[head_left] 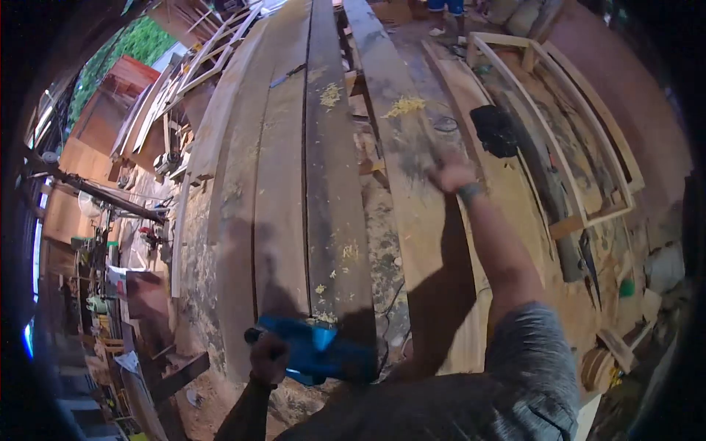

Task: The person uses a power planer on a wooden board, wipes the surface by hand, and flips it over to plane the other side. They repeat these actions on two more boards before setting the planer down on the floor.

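A blue electric planer rests across the near end of the dark planks, close to my body. My left hand is closed around its left end, by a dark knob. Ahead and to the right, my right hand reaches out low over a long pale board, fingers stretched out and somewhat blurred, with nothing held in them. Dark smudges mark the board around those fingers. Beyond them lies a small heap of yellow wood shavings. More shavings are scattered on the dark plank left of it.
A black bundle lies right of my right hand, beside a wooden frame. A slim blue-handled tool sits on the far planks. Lumber and tools crowd the left side. A person's legs show at the far end.
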Demonstrator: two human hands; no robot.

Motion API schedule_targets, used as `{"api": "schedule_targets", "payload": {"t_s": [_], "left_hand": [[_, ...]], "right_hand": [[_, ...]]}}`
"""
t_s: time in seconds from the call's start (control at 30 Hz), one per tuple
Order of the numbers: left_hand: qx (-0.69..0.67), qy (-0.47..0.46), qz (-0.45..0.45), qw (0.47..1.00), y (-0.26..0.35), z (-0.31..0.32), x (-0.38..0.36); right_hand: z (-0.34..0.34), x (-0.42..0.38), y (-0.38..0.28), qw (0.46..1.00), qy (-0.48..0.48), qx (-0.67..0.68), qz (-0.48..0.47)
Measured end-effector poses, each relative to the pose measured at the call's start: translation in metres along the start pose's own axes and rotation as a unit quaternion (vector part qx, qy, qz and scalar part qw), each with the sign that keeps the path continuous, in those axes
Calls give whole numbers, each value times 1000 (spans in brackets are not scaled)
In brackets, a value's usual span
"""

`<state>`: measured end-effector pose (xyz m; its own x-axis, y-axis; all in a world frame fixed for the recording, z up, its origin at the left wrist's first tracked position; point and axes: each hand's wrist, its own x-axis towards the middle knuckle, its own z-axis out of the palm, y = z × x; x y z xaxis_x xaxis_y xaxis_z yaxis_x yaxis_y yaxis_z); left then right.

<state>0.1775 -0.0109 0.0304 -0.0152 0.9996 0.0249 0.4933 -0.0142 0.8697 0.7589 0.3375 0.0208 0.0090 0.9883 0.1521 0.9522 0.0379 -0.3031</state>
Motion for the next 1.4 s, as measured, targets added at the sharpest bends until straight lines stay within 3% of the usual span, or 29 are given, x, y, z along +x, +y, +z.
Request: {"api": "schedule_targets", "payload": {"t_s": [0.03,0.13,0.17,0.23,0.27,0.33,0.4,0.47,0.53,0.57,0.6,0.7,0.73,0.8,0.87,0.93,1.0,1.07,1.1,1.17,1.2,1.23,1.3,1.37,1.4], "left_hand": [[-24,2,-15,1000,-8,0,-3],[-58,-52,72,994,34,5,15],[-65,-79,120,988,57,7,22],[-29,-70,177,981,63,8,25],[-12,-69,206,976,67,9,27],[16,-92,232,968,92,7,29],[33,-111,265,957,91,5,32],[42,-116,279,952,88,8,29],[43,-113,288,950,85,9,30],[35,-143,276,950,85,7,33],[30,-143,278,949,80,7,36],[23,-143,284,948,69,9,43],[27,-147,277,949,66,8,44],[33,-147,262,953,57,7,50],[88,-143,287,943,46,2,56],[208,-92,397,889,34,-9,67],[374,3,555,743,30,-18,75],[417,50,586,693,26,-26,87],[349,27,528,774,17,-39,111],[305,-1,442,844,20,-43,117],[328,-2,420,846,38,-39,100],[341,31,454,823,37,-42,113],[294,32,412,862,41,-40,109],[159,-27,378,912,54,-19,88],[160,-23,401,902,58,-17,86]], "right_hand": [[14,-5,43,984,-87,91,127],[101,-85,209,901,-81,274,326],[48,-142,183,905,-157,256,302],[42,-253,175,913,-224,161,301],[76,-315,196,916,-217,85,328],[107,-445,175,820,-178,261,477],[151,-570,127,781,-184,294,519],[197,-654,59,810,-201,277,477],[254,-697,-20,932,-213,167,240],[281,-706,-64,963,-197,127,135],[306,-713,-111,965,-203,141,91],[339,-719,-252,890,-353,264,116],[373,-734,-288,876,-363,313,55],[450,-760,-350,847,-477,232,-21],[381,-744,-375,706,-489,459,229],[385,-754,-376,749,-442,454,195],[400,-772,-374,776,-385,460,196],[420,-775,-355,795,-305,468,238],[439,-773,-339,808,-270,468,234],[470,-779,-322,824,-213,472,228],[473,-783,-312,839,-230,450,200],[465,-775,-297,856,-240,423,175],[457,-763,-274,876,-242,396,127],[458,-757,-250,890,-219,389,88],[458,-760,-242,905,-180,375,89]]}}
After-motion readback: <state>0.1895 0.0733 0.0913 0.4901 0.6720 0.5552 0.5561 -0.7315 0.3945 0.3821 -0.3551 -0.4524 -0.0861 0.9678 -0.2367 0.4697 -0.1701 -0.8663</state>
